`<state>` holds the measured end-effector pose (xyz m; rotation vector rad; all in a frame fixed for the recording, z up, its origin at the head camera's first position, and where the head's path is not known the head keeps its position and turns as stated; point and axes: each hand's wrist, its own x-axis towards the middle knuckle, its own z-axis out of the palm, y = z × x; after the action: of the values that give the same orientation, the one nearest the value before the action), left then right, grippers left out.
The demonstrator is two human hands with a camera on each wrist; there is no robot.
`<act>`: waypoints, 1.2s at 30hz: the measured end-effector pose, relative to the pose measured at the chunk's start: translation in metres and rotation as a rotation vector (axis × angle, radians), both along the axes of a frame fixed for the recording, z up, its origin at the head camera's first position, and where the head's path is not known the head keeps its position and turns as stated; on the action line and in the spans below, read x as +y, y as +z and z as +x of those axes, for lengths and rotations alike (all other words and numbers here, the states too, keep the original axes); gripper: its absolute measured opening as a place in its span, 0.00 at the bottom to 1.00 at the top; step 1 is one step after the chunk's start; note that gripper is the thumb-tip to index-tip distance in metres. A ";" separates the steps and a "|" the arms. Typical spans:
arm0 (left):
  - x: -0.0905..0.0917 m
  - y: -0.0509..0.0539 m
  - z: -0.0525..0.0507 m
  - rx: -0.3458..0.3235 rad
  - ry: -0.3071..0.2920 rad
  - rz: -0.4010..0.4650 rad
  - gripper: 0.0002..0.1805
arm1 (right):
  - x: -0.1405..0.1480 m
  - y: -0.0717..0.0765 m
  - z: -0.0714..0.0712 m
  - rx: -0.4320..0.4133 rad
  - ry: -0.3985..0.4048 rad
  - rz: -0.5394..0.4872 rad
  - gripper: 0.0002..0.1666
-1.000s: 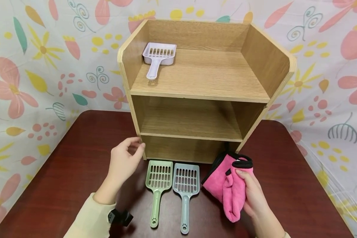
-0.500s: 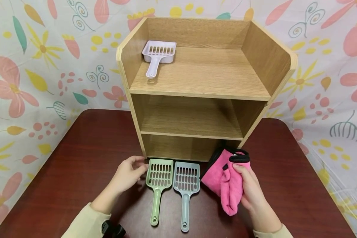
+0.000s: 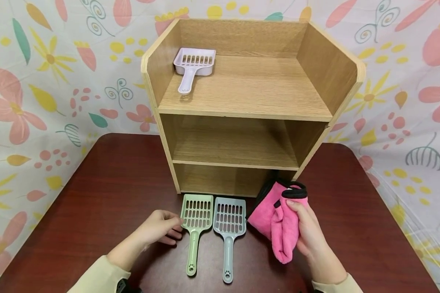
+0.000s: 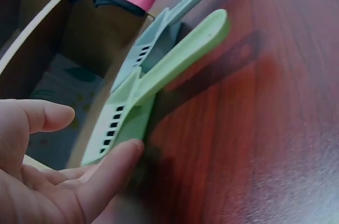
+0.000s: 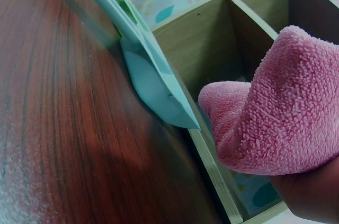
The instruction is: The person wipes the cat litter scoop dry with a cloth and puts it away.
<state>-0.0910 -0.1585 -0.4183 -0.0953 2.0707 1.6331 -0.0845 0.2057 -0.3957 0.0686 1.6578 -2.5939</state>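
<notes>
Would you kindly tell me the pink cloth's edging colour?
The edging is black, clearest in the head view.

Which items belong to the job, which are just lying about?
Seemingly the job:
pink black-edged plush cloth, in right hand
green slotted plastic scoop, beside left hand

Apparently lying about:
blue-grey slotted plastic scoop
lilac slotted plastic scoop, on the wooden shelf

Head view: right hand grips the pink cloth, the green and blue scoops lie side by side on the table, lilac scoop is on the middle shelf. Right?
One error: the lilac scoop is on the top shelf, per the head view. The right hand does grip the pink cloth; green scoop and blue scoop lie side by side on the table.
</notes>
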 end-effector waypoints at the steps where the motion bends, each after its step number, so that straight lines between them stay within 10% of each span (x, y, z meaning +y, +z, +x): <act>1: 0.001 -0.001 0.000 -0.016 -0.006 0.014 0.27 | 0.000 0.000 0.000 0.002 0.005 -0.007 0.12; 14: 0.013 -0.004 0.002 -0.093 0.084 0.101 0.33 | 0.002 0.002 0.001 -0.003 0.016 -0.017 0.11; 24: 0.015 -0.007 0.017 -0.139 -0.043 0.096 0.21 | 0.011 0.003 0.006 -0.001 0.001 -0.017 0.12; 36: 0.026 -0.013 0.020 -0.183 -0.060 0.236 0.20 | 0.018 0.004 0.007 -0.010 -0.023 0.026 0.13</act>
<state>-0.0714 -0.1329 -0.4309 -0.0968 1.7173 1.7494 -0.0773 0.2242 -0.3918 0.1019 1.6984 -2.5842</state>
